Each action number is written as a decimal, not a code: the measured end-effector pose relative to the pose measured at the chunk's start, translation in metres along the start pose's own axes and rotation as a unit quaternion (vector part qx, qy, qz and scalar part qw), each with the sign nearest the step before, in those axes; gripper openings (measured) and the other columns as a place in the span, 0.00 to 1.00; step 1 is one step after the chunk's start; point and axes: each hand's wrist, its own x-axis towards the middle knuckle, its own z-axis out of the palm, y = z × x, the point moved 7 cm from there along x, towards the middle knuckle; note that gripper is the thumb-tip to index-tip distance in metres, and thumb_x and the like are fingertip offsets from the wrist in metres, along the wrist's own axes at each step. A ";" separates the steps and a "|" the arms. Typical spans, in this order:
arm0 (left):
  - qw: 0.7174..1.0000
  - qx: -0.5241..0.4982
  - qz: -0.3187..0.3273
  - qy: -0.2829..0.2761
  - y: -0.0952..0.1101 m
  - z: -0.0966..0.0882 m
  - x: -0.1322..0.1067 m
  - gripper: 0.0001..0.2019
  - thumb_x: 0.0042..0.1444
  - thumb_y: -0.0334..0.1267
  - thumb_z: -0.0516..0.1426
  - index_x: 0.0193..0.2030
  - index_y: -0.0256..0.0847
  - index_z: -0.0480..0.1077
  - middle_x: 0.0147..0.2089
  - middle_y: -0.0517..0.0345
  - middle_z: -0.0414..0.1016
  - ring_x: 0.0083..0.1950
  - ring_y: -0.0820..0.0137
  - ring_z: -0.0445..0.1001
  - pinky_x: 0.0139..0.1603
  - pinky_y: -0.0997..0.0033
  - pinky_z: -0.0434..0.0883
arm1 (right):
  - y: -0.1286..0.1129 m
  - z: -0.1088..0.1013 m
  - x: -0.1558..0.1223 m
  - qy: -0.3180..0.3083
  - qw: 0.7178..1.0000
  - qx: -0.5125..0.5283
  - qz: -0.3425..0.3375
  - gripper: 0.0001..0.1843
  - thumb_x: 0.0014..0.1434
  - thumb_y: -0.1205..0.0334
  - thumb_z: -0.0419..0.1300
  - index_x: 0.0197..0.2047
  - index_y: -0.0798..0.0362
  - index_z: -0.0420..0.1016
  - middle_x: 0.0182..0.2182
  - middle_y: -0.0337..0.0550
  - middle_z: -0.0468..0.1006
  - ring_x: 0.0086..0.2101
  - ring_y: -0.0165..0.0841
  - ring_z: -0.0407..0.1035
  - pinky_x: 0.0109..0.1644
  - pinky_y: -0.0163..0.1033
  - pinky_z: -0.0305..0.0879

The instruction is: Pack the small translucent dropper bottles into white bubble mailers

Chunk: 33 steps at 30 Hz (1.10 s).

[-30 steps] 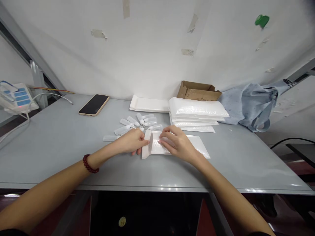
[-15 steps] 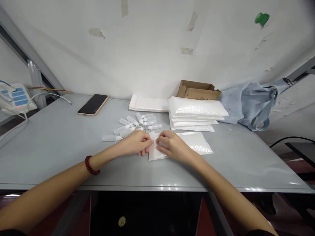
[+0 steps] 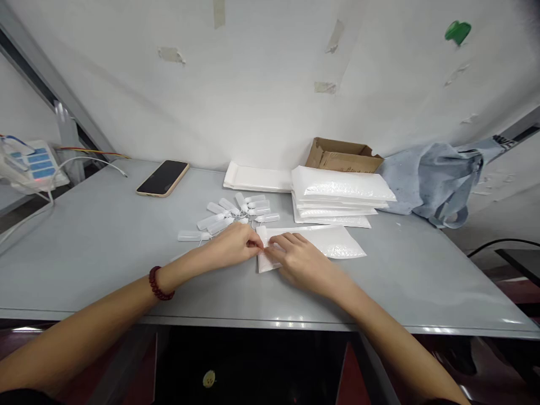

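Note:
A white padded envelope [image 3: 337,243] lies flat on the table in front of me, its narrow flap end to the left. My left hand [image 3: 242,246] is closed in a pinch at that end's edge. Over the envelope, my right hand [image 3: 300,261] has its fingers bent and its fingertips pressed on the flap end, nearly touching the left fingertips. Whether a thin strip is between the fingers cannot be made out. Just beyond my left hand lie several small clear plastic bottles [image 3: 219,225] with white caps and thin cords.
Behind the envelope is a stack of padded envelopes [image 3: 341,188], with a flatter white pile [image 3: 261,178] to its left. A cardboard box [image 3: 348,156] and light blue cloth bag [image 3: 426,180] stand against the wall. A phone [image 3: 163,178] and white cable [image 3: 90,159] are at left.
The left fingers have closed into a tighter pinch at the flap edge. My right hand has pressed lower, its fingertips reaching left toward the left ones. The view has shifted slightly.

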 end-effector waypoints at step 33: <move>0.840 -0.504 -0.201 -0.025 0.034 0.068 0.052 0.10 0.48 0.22 0.53 0.19 0.34 0.68 0.21 0.55 0.73 0.26 0.69 0.75 0.34 0.65 0.76 | 0.041 -0.023 -0.008 0.064 0.972 -0.123 0.191 0.10 0.59 0.70 0.48 0.29 0.56 0.68 0.24 0.45 0.73 0.24 0.32 0.63 0.24 0.37 0.41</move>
